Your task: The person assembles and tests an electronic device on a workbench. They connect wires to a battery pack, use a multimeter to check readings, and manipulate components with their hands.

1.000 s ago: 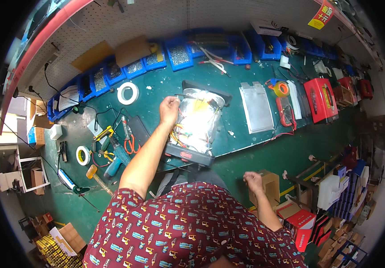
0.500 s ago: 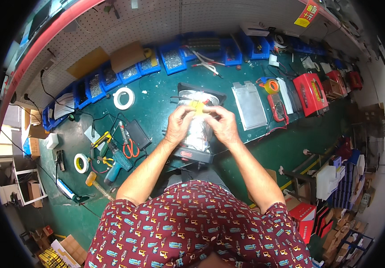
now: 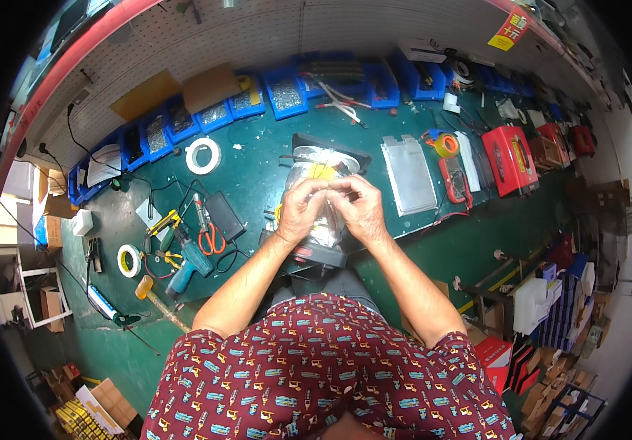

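A device with black end pieces and a shiny, clear-wrapped body [image 3: 321, 155] lies on the bench in front of me. A yellow patch [image 3: 322, 172] shows on its upper part, just beyond my fingers. Over the body, my left hand [image 3: 300, 210] and my right hand [image 3: 362, 213] meet, their fingers bent and the tips pinched together. Whatever sits between the fingertips is too small or too hidden to make out. My hands cover the middle of the device; its near black end [image 3: 320, 254] shows between my wrists.
Left on the green bench are a cordless drill [image 3: 190, 268], orange-handled scissors [image 3: 212, 239], a mallet [image 3: 156, 301] and a white tape roll [image 3: 203, 156]. To the right lie flat silver pouches [image 3: 410, 176], a red multimeter [image 3: 455, 181] and a red box [image 3: 509, 161]. Blue bins [image 3: 285, 98] line the back.
Both hands have drawn back from the yellow patch toward me and come closer together, fingertips now meeting. The yellow patch stays on the device.
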`<state>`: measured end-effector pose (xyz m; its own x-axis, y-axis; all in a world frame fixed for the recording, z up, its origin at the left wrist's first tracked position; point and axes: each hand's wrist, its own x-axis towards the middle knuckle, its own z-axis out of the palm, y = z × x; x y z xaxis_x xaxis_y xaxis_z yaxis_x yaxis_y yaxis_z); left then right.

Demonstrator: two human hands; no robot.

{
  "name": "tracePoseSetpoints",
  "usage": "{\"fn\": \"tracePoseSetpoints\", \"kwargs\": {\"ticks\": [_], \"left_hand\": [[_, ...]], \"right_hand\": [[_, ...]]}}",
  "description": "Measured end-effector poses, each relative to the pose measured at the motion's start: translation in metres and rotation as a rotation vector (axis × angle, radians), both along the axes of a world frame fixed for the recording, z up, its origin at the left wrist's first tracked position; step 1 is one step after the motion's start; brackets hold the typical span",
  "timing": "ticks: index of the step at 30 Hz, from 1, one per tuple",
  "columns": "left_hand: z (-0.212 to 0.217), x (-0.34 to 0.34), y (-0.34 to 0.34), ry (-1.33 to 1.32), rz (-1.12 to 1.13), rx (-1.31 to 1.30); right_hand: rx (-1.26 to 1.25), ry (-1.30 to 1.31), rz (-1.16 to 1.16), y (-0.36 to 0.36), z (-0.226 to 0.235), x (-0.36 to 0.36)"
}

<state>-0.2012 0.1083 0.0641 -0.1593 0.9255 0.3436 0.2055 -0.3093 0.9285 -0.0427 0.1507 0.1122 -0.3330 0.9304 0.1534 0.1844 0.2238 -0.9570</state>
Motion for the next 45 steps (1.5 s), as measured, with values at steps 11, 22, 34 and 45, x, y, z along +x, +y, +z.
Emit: {"fn": "tracePoseSetpoints", "kwargs": {"ticks": [11, 22, 34, 45], "left_hand": [[-0.004, 0.038, 0.038, 0.276, 0.22, -0.094], [-0.033, 0.037, 0.086, 0.657, 0.387, -0.586], [-0.046, 0.045, 0.099, 0.709, 0.431, -0.633], [-0.038, 0.047, 0.105, 0.72, 0.448, -0.731]], "right_hand": [[-0.504, 0.269, 0.042, 0.063, -0.051, 0.024], [0.016, -0.408, 0.231, 0.168, -0.082, 0.028], [-0.085, -0.59, 0.482, 0.185, -0.125, 0.019], [-0.084, -0.601, 0.484, 0.181, -0.117, 0.019]]}}
